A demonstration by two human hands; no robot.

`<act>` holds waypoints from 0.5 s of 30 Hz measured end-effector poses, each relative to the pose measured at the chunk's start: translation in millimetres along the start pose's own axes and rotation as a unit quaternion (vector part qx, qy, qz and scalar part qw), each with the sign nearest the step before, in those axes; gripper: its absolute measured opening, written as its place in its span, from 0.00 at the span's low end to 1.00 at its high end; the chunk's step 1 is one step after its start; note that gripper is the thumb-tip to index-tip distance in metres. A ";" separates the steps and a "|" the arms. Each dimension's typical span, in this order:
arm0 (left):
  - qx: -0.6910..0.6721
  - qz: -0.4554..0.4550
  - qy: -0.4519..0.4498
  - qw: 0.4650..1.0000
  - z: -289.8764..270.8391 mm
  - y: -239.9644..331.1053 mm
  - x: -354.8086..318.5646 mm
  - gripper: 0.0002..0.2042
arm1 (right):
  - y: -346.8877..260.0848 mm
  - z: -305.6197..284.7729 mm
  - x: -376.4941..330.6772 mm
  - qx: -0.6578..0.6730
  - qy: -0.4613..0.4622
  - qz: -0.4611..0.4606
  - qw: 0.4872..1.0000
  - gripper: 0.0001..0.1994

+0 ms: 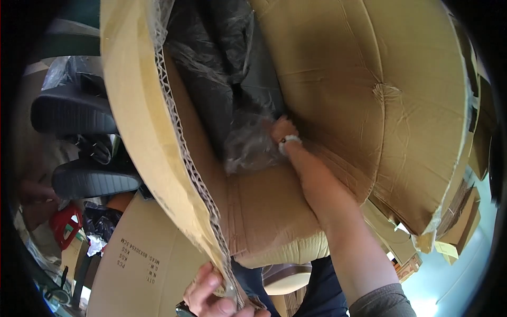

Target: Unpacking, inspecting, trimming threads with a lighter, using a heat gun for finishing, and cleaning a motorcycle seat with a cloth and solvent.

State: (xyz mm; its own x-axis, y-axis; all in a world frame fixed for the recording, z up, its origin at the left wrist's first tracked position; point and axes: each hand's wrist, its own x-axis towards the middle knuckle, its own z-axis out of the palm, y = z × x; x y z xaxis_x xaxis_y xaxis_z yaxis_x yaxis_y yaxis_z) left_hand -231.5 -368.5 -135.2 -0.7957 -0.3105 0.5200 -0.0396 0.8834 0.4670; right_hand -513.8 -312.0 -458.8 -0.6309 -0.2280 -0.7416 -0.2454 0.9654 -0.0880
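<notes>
A large open cardboard box (280, 211) stands in front of me. Inside it, dark flat pieces lie under clear plastic wrapping (251, 140). My right hand (284, 129) reaches deep into the box, its fingers closed on the edge of the plastic; motion blurs the plastic there, and the fingertips are partly hidden. At the lower edge my left hand (214, 298) grips the torn, corrugated rim of the box's left flap (150, 132), with the fingers curled around it.
Left of the box are black padded parts (74, 111), a red plastic object (66, 224) and a black plastic bag (100, 219). A printed cardboard panel (142, 253) leans at lower left. More cardboard (459, 224) stands at right, beside the pale floor (459, 280).
</notes>
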 end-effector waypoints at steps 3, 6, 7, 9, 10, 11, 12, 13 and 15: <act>-0.015 -0.058 0.032 0.998 11.2 -6.8 18.2 0.16 | -24.6 52.6 -54.1 -0.047 -0.193 -0.119 0.973 0.25; -0.023 -0.062 0.033 0.997 22.3 -4.5 23.5 0.16 | -8.5 108.3 -47.1 -0.051 -0.190 -0.226 0.954 0.24; -0.025 -0.050 0.021 0.998 26.2 -7.2 25.8 0.17 | -3.0 117.4 -26.3 -0.056 -0.187 -0.280 0.940 0.23; -0.052 -0.036 0.025 0.998 31.4 -10.5 30.8 0.17 | 25.5 106.0 47.6 -0.073 -0.179 -0.383 0.903 0.21; -0.066 -0.025 0.018 0.997 33.9 -9.2 30.5 0.18 | 47.3 109.2 63.2 -0.083 -0.178 -0.434 0.879 0.21; -0.027 -0.048 -0.052 0.997 -3.1 -15.6 18.4 0.17 | -59.0 91.9 -2.1 0.136 -0.092 -0.188 0.969 0.18; -0.025 -0.044 -0.051 0.997 -3.5 -14.2 21.4 0.17 | -58.5 51.9 3.0 0.194 0.018 -0.085 0.977 0.19; -0.032 -0.050 -0.037 0.998 2.9 -11.9 24.6 0.16 | -44.4 22.0 16.3 0.241 0.132 0.020 0.961 0.22; -0.051 -0.075 -0.029 0.995 16.0 -3.6 30.6 0.16 | 13.3 12.6 41.4 0.129 0.150 -0.058 0.978 0.28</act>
State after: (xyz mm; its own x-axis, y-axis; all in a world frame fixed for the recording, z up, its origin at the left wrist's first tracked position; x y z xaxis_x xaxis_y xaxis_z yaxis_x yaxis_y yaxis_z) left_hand -265.4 -375.5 -132.5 -0.8186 -0.4139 0.3981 -0.1019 0.7869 0.6086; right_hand -533.9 -307.0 -499.1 -0.8072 -0.3279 -0.4909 -0.1588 0.9215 -0.3544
